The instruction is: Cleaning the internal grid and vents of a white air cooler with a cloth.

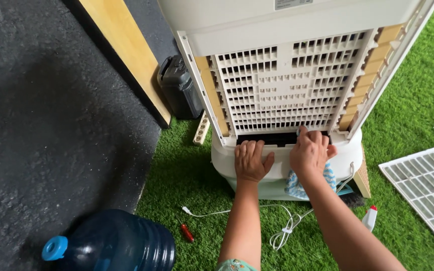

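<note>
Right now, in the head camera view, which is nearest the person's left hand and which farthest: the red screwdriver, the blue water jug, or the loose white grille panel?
From the left hand:
1. Red screwdriver, on the grass below and to its left.
2. Blue water jug, farther down-left at the grass edge.
3. White grille panel, lying far right on the grass.

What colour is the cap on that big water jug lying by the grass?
The cap is light blue, on a dark blue jug; the head view shows it at bottom left.

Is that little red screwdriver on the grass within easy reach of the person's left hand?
Probably yes. The left hand rests on the cooler's base, and the red screwdriver lies on open grass below, nothing between.
</note>
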